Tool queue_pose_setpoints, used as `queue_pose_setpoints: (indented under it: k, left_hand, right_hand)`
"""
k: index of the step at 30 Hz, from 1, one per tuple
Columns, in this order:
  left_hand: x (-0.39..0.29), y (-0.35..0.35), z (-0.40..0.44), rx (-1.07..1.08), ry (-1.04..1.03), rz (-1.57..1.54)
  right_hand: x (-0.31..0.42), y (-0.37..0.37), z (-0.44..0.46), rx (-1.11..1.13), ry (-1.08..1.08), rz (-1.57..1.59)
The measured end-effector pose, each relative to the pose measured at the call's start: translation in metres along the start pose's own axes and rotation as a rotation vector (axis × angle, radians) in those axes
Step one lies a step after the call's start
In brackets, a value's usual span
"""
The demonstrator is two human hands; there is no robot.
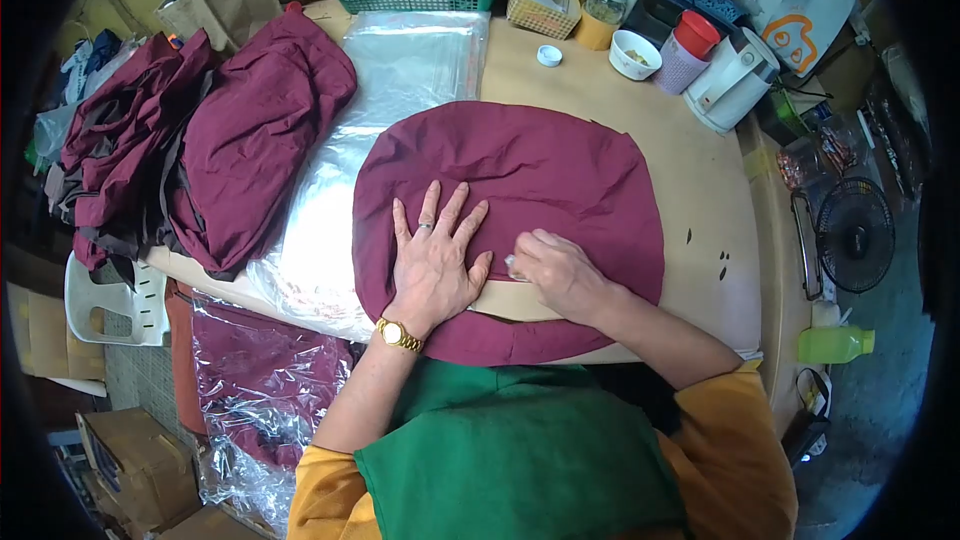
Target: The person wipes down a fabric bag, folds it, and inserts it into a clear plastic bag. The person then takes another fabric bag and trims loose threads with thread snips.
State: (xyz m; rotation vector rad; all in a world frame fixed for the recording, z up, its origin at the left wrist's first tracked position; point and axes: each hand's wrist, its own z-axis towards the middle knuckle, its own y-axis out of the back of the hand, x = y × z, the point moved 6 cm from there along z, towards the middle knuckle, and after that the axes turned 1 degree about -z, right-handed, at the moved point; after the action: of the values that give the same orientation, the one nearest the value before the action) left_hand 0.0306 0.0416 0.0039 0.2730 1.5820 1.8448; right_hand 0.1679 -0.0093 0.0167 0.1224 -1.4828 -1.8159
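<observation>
A maroon fabric piece (560,160) with a rounded outline lies spread on the table before me. An opening near its front edge shows a tan, board-like surface (520,302). My left hand (437,265) presses flat on the fabric, left of the opening, with its fingers spread. Just right of it, my right hand (555,270) is closed at the edge of the opening. A small whitish bit (513,266) shows at its fingertips, too little of it visible to name.
Maroon fabric piles (260,130) lie at the left beside stacked clear plastic bags (410,65). A green basket (415,0), a white bowl (635,55) and a white kettle (732,80) stand along the back. Wrapped maroon fabric (260,370) sits below the table's left edge.
</observation>
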Motion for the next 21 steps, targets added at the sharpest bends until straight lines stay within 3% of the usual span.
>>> queue_pose_setpoints:
  k: [3,21]
  left_hand:
    - [-0.001,0.0,0.0,-0.002,-0.003,0.004]
    - [-0.005,0.001,0.0,0.005,-0.03,0.03]
  right_hand:
    - [-0.003,0.0,-0.003,0.101,-0.035,-0.046]
    - [0.002,0.008,-0.007,-0.05,-0.019,-0.078]
